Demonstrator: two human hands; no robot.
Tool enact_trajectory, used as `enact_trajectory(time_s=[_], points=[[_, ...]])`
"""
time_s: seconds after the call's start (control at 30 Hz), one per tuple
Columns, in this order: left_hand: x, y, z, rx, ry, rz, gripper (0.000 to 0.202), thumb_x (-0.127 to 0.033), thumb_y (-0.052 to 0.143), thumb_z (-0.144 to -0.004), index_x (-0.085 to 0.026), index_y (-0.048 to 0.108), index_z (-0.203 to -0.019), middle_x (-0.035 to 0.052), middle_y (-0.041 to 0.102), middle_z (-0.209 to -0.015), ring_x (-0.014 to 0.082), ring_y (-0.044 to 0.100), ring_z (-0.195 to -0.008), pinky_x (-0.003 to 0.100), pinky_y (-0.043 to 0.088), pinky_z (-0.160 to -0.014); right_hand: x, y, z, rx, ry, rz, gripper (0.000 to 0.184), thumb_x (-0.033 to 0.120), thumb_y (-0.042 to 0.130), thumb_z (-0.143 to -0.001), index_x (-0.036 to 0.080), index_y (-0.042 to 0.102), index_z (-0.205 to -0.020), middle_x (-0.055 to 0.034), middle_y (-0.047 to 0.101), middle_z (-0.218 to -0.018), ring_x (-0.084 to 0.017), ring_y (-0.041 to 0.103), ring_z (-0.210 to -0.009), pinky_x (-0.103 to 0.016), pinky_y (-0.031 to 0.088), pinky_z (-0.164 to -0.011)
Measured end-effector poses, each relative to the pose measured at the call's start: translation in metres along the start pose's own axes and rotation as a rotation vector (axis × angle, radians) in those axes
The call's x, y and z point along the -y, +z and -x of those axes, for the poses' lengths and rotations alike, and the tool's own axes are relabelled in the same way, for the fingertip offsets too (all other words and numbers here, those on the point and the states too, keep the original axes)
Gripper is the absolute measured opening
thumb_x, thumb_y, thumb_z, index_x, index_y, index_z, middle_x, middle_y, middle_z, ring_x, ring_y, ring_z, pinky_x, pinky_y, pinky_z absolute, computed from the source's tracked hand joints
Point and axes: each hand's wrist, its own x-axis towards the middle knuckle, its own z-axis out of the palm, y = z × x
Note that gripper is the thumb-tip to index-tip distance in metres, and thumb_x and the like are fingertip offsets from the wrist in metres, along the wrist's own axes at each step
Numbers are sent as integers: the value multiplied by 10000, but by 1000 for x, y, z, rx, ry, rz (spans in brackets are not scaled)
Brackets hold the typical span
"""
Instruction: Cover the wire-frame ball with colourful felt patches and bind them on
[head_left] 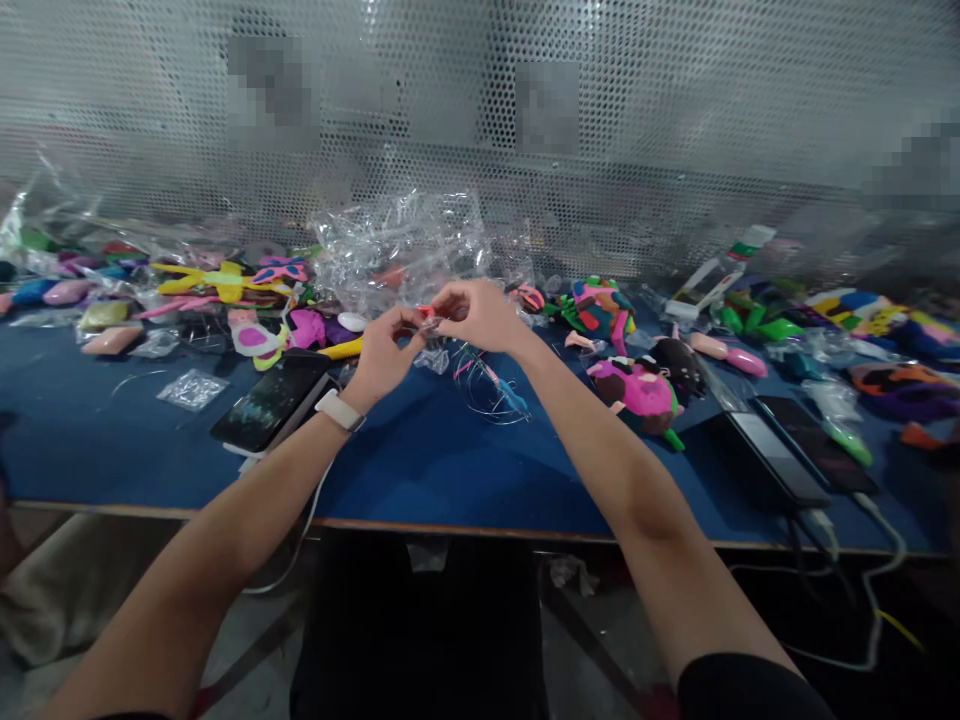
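My left hand (385, 352) and my right hand (480, 315) meet above the blue table, their fingers pinched together on a small red-orange piece (426, 311) in what looks like clear plastic. The fingers cover most of it, so its exact kind is hidden. Just below and to the right lies a loose coil of thin wire (491, 390) with blue and pink bits on it. Crumpled clear plastic bags (405, 245) are heaped behind my hands. A yellow clay-like strip (343, 349) lies beside my left hand.
A phone (274, 402) lies left of my left wrist. Colourful modelled clay shapes (637, 392) and wrapped clay packs (112, 340) line the table's back. At right are a clear bottle (724, 270) and more phones (772, 455) with cables hanging over the front edge. A perforated metal panel (450, 90) stands behind.
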Motion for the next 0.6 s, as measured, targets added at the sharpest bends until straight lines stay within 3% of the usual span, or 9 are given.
enact_trajectory(time_s=[0.07,0.23,0.4,0.6], points=[[1,-2,0,-1,9,-26,58,-188,772,-939,-198,716,-948,30,779,-910,153,716,-820,305,600,-803,-2,1,-1,3,10,-22,214,263,791,-786,202,754,-988,-87,820,-1004,-274,774,-990,-466,634,-959],[5,-2,0,-14,65,-29,90,-129,715,-925,-206,699,-968,49,792,-1008,160,754,-928,323,628,-882,-1,3,-2,-18,77,-111,491,208,816,-724,208,724,-1207,-127,816,-1287,-313,780,-1169,-484,649,-1035],[5,-2,-1,-15,139,36,102,-148,744,-920,-212,693,-981,89,801,-1210,188,794,-1100,391,661,-1040,1,0,-1,27,52,-215,412,166,770,-707,200,745,-1117,-93,829,-1222,-295,763,-1212,-467,618,-1111],[6,-6,-4,-74,136,-32,118,-132,734,-910,-216,698,-984,76,802,-1160,179,797,-1064,381,670,-1000,4,5,-3,-50,44,-120,255,161,786,-747,205,750,-996,-82,832,-1073,-259,763,-1036,-434,646,-973]])
